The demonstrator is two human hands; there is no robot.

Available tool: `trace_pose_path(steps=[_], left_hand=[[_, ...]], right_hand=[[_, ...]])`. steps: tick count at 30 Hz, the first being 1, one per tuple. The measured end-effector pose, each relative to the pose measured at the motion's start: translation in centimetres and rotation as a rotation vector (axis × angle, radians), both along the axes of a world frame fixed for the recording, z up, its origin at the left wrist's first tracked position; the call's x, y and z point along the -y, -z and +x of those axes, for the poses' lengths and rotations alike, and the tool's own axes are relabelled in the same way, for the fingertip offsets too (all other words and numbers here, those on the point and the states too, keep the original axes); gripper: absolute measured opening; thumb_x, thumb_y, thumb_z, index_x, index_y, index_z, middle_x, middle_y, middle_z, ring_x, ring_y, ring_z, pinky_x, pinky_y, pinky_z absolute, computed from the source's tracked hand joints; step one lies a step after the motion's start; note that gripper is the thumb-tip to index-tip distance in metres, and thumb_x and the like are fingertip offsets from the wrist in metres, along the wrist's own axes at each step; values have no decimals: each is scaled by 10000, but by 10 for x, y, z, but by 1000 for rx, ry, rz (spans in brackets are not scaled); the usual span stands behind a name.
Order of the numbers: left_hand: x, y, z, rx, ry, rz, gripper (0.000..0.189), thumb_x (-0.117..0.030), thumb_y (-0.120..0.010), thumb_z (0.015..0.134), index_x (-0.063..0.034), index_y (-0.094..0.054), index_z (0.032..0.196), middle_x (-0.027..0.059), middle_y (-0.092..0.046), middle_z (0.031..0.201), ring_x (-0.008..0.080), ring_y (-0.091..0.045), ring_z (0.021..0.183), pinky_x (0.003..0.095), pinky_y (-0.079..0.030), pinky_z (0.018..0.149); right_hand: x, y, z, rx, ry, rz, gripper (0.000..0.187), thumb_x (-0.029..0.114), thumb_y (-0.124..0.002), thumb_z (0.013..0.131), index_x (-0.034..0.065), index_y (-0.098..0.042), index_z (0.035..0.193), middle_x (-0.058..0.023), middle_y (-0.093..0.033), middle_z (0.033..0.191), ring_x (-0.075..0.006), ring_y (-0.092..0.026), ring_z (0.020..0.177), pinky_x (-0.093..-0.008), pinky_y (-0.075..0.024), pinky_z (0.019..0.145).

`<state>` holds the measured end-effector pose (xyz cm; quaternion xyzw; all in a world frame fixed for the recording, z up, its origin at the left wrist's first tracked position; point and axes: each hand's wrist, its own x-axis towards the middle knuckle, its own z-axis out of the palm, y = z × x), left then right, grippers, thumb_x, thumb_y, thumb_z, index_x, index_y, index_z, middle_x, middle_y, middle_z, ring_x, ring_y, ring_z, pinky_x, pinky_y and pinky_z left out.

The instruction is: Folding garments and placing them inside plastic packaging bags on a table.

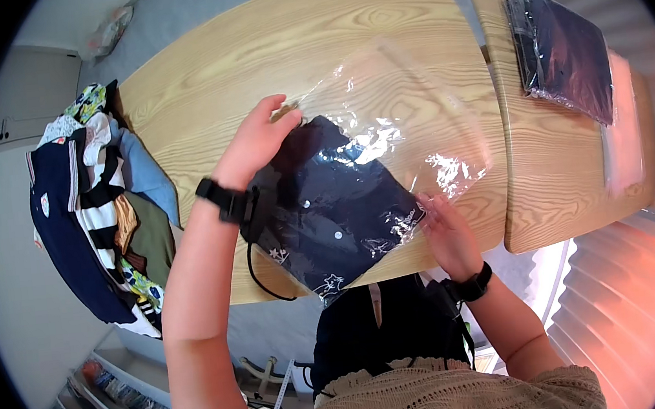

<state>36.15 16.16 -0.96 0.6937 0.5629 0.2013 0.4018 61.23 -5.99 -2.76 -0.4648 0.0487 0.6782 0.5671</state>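
Observation:
A folded navy garment [327, 198] with white buttons and white printed drawings lies inside a clear plastic bag [437, 111] on the wooden table in front of me. One end of the bag spreads flat past the garment, towards the far right. My left hand [259, 137] is at the garment's upper left edge, with thumb and forefinger apart. At the right edge of the bag, near the garment's corner, my right hand [452, 237] pinches the plastic between its fingertips. Each wrist wears a black strap with a device.
A pile of clothes [104, 220] covers the table's left end. On a second wooden table [555, 171] at right lie bagged dark garments [564, 51] and a stack of clear bags [622, 134]. A shelf rack [127, 395] with packed items stands at lower left. Pleated curtains [627, 306] hang at right.

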Motion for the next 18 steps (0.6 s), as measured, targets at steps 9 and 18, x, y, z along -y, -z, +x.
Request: trace_pose_path(steps=[9,18], left_hand=[[-26,-5,8,185,39,-500,190,-228,-554,929,-44,-596,946,16,-623,860,104,-570,813,250,-444,750],[5,-129,-47,607,-144,144,123,-147,-523,943,-40,-581,935,32,-624,910,117,-561,907,273,-401,884]], right_hand=[[-17,-11,2,-8,66,119,182,204,-558,932,37,-620,971,-63,-663,972,-185,-606,963,-324,-440,927],[-73,-141,36,656,-56,543,163,112,-573,894,-23,-657,929,-146,-676,971,-213,-622,941,-324,-428,915]])
